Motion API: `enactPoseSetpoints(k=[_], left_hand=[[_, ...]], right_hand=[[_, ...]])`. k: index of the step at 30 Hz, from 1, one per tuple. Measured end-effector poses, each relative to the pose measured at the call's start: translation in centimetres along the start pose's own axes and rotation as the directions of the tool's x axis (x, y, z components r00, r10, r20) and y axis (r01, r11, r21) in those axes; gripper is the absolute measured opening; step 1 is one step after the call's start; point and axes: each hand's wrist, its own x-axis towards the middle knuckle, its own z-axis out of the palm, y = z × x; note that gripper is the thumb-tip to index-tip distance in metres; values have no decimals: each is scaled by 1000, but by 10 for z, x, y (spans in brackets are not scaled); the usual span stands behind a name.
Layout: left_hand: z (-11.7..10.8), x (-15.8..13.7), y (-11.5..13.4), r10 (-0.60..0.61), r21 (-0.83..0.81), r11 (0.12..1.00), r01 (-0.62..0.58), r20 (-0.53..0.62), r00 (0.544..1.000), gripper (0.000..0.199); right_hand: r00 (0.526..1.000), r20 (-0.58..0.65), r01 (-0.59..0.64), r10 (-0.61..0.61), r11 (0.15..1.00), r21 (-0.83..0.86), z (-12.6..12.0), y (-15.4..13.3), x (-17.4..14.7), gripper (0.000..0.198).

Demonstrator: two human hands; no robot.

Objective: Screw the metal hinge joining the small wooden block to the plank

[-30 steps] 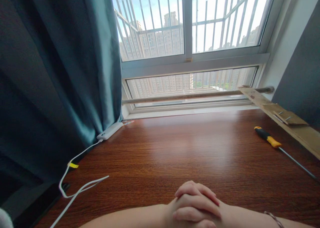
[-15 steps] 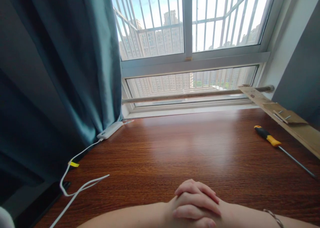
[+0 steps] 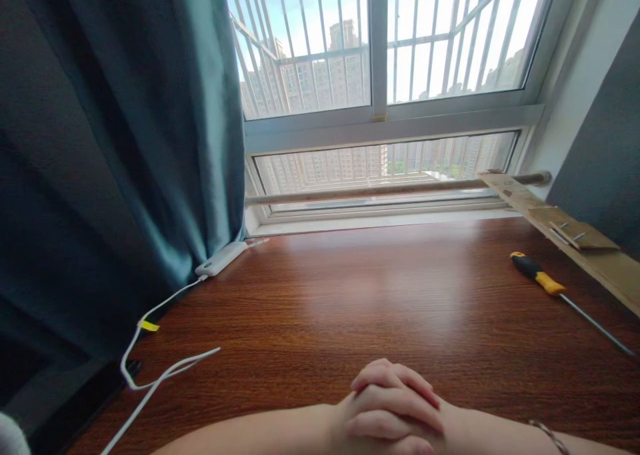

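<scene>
My left hand [image 3: 350,415] and my right hand [image 3: 444,414] are clasped together at the bottom centre, fingers folded over one another. They rest at the near side of the brown wood-grain table [image 3: 310,308], and no object shows between them. Parts of the palms and thumbs are hidden by the folded fingers and the lower picture edge. A thin bracelet [image 3: 549,435] circles the right wrist. Off to the right, a screwdriver [image 3: 537,274] with a black and yellow handle lies on the tabletop, apart from both hands.
A white power strip [image 3: 223,258] lies by the dark blue curtain [image 3: 200,142], its white cable [image 3: 150,392] looping down the left side. On the right, a cardboard strip [image 3: 525,202] holding metal pins leans against a rail [image 3: 375,191] below the barred window.
</scene>
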Motion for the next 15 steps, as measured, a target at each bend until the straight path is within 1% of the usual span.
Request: enactPoseSetpoints(k=[2,5,6,8,10,11,13,15], left_hand=[[1,-1,-1,6,-30,1000,-5,18,1000,27],[1,-3,0,-31,-84,996,33,29,999,34],[1,-3,0,-40,-85,995,41,23,999,35],[1,-4,1,-32,-57,998,32,-2,999,34],[0,-4,2,0,-12,1000,-1,-25,1000,32],[0,-4,2,13,12,1000,-13,-27,1000,32],[-1,-4,3,10,45,999,-10,-12,1000,33],[-3,-2,3,-20,36,999,19,29,999,31]], right_hand=[[998,60,20,-17,998,-57,-2,-1,3,65],[989,141,-18,31,995,-94,-3,-1,4,63],[988,144,-43,56,995,-93,-2,-1,3,62],[990,108,-86,93,994,-70,1,1,3,59],[993,72,-93,96,995,-34,3,4,3,55],[993,74,-87,88,996,-17,3,5,3,54],[992,109,-67,65,998,20,1,6,3,59],[992,124,-44,33,995,91,-1,4,0,68]])
